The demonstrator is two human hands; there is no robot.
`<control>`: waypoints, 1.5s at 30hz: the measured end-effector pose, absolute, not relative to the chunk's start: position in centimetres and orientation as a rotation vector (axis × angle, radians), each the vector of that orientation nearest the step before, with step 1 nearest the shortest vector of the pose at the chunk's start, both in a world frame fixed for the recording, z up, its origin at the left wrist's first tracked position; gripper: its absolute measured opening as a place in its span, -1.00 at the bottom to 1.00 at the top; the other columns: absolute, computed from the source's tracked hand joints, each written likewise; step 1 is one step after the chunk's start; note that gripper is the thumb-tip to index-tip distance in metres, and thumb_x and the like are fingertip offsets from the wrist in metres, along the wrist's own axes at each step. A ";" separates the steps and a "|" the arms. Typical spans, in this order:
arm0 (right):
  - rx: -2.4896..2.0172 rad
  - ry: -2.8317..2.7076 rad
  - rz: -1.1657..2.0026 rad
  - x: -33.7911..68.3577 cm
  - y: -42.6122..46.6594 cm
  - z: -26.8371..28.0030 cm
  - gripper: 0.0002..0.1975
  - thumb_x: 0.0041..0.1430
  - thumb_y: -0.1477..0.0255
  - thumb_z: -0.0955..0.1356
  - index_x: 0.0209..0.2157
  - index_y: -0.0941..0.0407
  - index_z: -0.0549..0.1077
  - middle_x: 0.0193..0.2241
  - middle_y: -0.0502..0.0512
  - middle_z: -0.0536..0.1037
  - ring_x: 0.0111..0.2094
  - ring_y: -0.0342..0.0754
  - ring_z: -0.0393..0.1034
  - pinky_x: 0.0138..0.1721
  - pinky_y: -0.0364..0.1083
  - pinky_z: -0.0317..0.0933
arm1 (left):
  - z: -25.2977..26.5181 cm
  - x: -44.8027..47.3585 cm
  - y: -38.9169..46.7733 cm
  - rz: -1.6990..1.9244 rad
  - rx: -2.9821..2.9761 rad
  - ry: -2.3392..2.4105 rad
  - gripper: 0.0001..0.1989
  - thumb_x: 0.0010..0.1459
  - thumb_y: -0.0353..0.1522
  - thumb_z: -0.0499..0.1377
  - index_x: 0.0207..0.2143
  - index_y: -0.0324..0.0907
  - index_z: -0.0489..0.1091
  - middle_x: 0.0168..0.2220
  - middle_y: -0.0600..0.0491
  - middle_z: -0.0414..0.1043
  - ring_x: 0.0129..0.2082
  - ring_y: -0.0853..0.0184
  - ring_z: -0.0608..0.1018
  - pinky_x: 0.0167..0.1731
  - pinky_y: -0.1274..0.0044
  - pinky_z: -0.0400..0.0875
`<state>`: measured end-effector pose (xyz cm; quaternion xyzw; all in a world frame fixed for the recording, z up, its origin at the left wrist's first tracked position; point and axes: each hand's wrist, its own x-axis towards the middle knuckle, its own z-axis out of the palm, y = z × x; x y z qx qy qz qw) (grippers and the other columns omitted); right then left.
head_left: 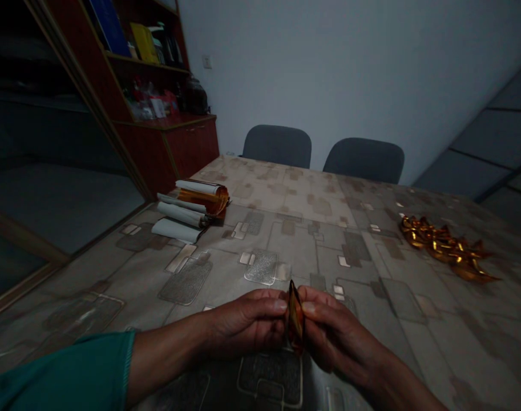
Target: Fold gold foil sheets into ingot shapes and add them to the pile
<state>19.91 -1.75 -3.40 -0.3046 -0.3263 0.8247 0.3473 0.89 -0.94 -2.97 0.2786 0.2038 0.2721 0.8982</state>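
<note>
Between both hands, above the near part of the table, stands a small folded piece of gold foil paper, pointed at its top. My left hand grips its left side, thumb on the near face. From the right, my right hand pinches the opposite side with thumb and fingers. The fingers behind the paper are partly hidden. Off to the right on the table lies a row of several folded gold paper ingots. At the left are curled sheets of gold and white paper.
A patterned cloth covers the table. Two grey chairs stand at its far edge against the wall. A red-brown cabinet with shelves holding books and bags is at the back left.
</note>
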 end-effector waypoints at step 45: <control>-0.718 -0.818 2.175 19.5 -1.4 -3.3 -0.83 0.20 0.38 0.44 -0.28 0.21 0.47 -0.60 0.01 0.52 -0.67 -0.26 0.32 -0.61 -0.28 0.26 | -3.3 1.1 -0.8 0.762 0.669 0.566 -0.56 -0.08 -0.25 0.46 -0.28 -0.21 0.31 -0.42 0.09 0.43 -0.55 0.50 0.43 -0.51 0.64 0.28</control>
